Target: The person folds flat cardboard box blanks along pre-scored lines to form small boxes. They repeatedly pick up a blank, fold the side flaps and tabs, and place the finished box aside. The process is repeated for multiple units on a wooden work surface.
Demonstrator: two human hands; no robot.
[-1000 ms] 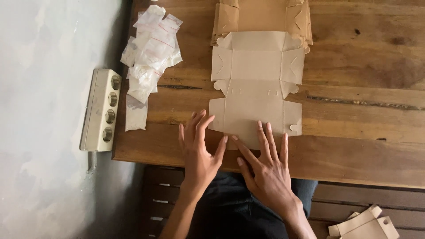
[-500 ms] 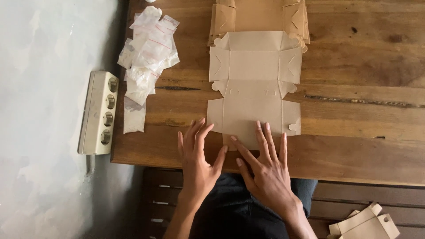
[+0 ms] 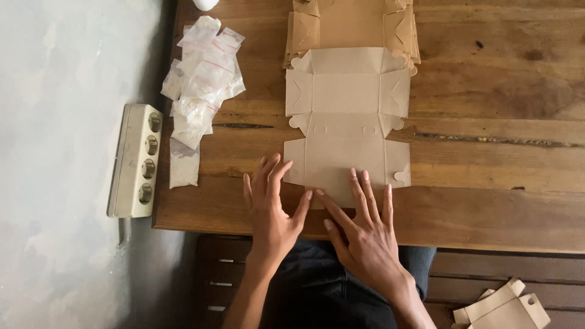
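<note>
On the wooden table (image 3: 487, 201), head view: unfolded cardboard box blank (image 3: 347, 122) lies flat at the near edge. Left hand (image 3: 271, 210) and right hand (image 3: 362, 234), fingers spread, press its near flap, gripping nothing. Position unchanged from half a second earlier; plastic bags (image 3: 201, 79) alongside.

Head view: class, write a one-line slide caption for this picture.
Left hand and right hand press the near edge of a flat, unfolded brown cardboard box blank on a wooden table.

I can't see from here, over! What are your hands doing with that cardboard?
Left hand and right hand flat, open, fingertips on near edge of flat box cutout. Cutout unfolded on wooden table. Small plastic bags off left, clear.
</note>
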